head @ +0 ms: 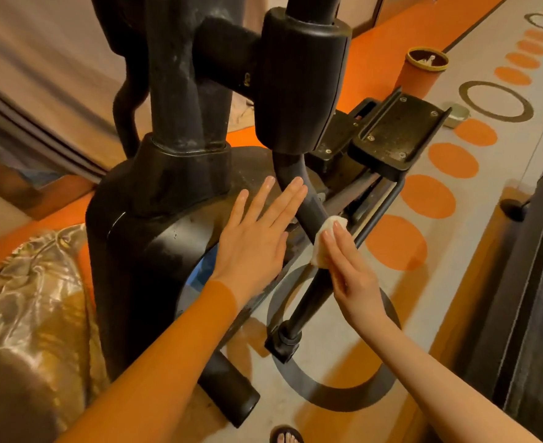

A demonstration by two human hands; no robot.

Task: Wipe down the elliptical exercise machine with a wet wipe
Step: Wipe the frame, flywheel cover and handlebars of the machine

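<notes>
Elliptical machine (pixel 174 129), black and dusty, stands on a grey floor (pixel 474 282) patterned with orange dots and dark rings, its round housing nearest the camera and its pedal (pixel 398 129) farther back toward the right. A curved black bar (pixel 308 212) drops from the thick arm cover, bends, and runs down to a joint close to the floor. The right hand (pixel 350 270) lies flat with straight fingers, pressing a white wet wipe (pixel 323 241) against the right side of that bar, about midway along its length. The left hand (pixel 257 238) is spread wide with straight fingers, holding nothing; whether its palm touches the top edge of the round housing just left of the bar cannot be told. Only a narrow gap separates the two hands, with the bar running between them.

To the right of the bar the floor lies open out to a dark piece of furniture (pixel 532 282) along the right edge. An orange cup (pixel 418 71) with a yellow rim stands on the floor beyond the pedal, and a small grey dish (pixel 457 115) sits just right of the pedal. Shiny gold fabric (pixel 40 282) crowds the machine's left side. A sandalled foot (pixel 286 436) shows at the bottom edge.
</notes>
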